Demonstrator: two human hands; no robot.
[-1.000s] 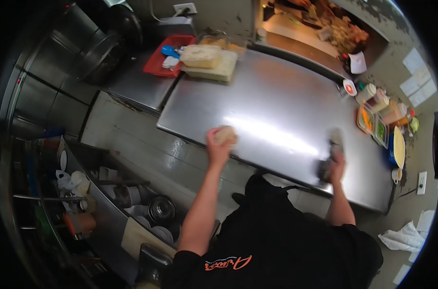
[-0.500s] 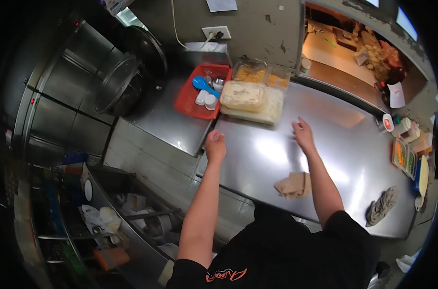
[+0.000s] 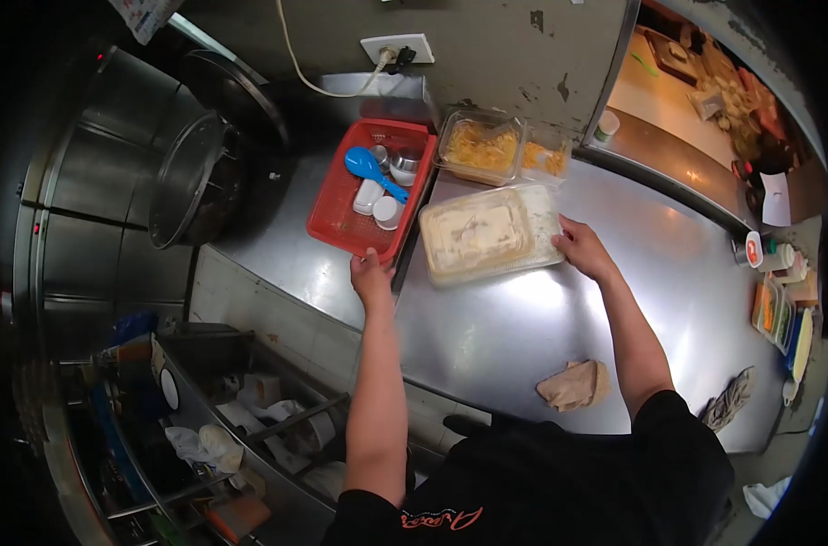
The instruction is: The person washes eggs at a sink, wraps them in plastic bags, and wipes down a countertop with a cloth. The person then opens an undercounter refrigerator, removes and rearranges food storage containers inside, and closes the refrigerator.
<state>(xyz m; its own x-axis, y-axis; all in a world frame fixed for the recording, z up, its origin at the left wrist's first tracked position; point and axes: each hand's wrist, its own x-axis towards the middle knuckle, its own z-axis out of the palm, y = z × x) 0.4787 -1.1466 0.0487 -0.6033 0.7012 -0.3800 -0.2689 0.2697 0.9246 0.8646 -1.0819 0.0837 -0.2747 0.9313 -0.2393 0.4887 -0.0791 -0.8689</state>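
Note:
My right hand (image 3: 584, 249) grips the right edge of a wide clear plastic container (image 3: 546, 218) on the steel table. On top of it sits a smaller pale-filled container (image 3: 478, 235) with a clear lid. My left hand (image 3: 371, 273) is closed at the near rim of a red plastic basket (image 3: 337, 214), its thumb over the edge. Inside the basket lie a blue spoon (image 3: 368, 167), small metal cups (image 3: 404, 166) and white lidded tubs (image 3: 388, 213). Behind the containers stand a clear tub of orange shreds (image 3: 480, 148) and a smaller one (image 3: 543, 159).
A folded brown cloth (image 3: 573, 386) lies near the table's front edge, with a grey rag (image 3: 731, 400) farther right. Bottles (image 3: 778, 257) and vegetable trays (image 3: 772, 314) line the right side. A large metal pot (image 3: 191, 182) stands left. Below is an open drawer (image 3: 250, 364).
My right hand has reached the clear container's right edge and now grips it. My left hand has moved to the red basket's near rim and closed there. The camera view has shifted.

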